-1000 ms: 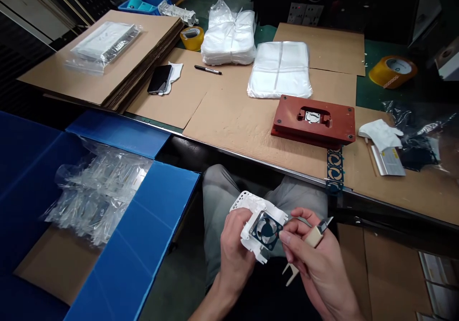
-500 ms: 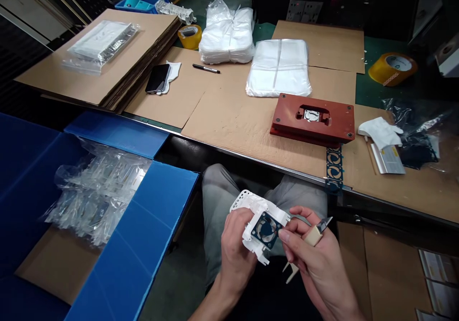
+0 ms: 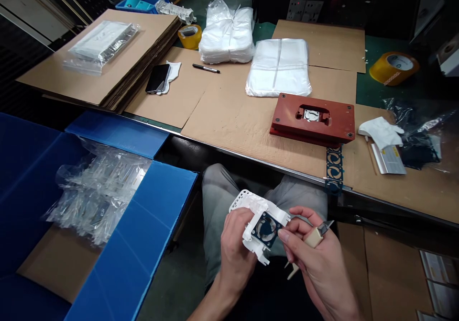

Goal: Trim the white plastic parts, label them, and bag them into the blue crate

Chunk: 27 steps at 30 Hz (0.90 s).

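Observation:
Above my lap, my left hand (image 3: 237, 235) grips a white plastic housing (image 3: 249, 202) from its left side. A black square sticker with a round fan cutout (image 3: 266, 229) lies on the housing's face. My right hand (image 3: 310, 244) is closed round a beige-handled tool (image 3: 314, 237) with a pointed metal tip, its exact kind unclear. The right thumb touches the sticker's right edge, while the forefinger is by the housing's corner. A strip of similar fan-shaped stickers (image 3: 334, 171) hangs over the table's front edge.
On the cardboard-covered table sit a red fixture (image 3: 308, 132), bundled white bags (image 3: 278, 67), a tape roll (image 3: 394, 68) and a white glove (image 3: 380, 132). At left, a blue box (image 3: 143, 220) holds bagged parts (image 3: 100, 192). Stacked cardboard (image 3: 103, 84) stands behind it.
The right hand and its tool have shifted very slightly. The left hand and the housing stay in place.

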Tool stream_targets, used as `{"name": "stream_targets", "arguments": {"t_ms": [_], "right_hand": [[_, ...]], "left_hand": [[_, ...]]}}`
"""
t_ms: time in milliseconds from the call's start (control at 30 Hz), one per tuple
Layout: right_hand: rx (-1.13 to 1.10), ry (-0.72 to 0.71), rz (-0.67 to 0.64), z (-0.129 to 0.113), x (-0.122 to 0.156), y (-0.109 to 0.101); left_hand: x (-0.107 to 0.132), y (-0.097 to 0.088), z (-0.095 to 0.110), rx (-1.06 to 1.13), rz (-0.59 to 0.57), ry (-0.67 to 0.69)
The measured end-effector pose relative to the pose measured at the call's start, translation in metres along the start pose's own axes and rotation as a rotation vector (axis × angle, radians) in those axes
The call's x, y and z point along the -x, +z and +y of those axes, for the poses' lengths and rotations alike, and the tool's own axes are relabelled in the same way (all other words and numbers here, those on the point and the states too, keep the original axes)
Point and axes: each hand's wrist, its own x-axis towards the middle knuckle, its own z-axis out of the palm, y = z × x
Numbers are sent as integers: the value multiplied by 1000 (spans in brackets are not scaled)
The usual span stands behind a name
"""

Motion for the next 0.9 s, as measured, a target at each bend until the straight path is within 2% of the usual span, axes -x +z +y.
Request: {"name": "stream_targets", "arguments": {"t_ms": [367, 500, 600, 733, 833, 900], "right_hand": [[-17, 25, -31, -4, 1, -4], [0, 13, 18, -6, -1, -13], [26, -9, 24, -4, -2, -19], [193, -146, -55, 2, 1, -18], [447, -375, -112, 2, 3, -10], [594, -563, -195, 1, 3, -5]], "left_hand": [[1, 2, -3, 14, 22, 12], [0, 0, -5, 42, 33, -119], [-3, -3, -6, 31, 38, -115], [-3, -4, -4, 18, 17, -93], [-1, -2, -4, 31, -17, -94], [0, -1, -4, 46, -26, -77]]}}
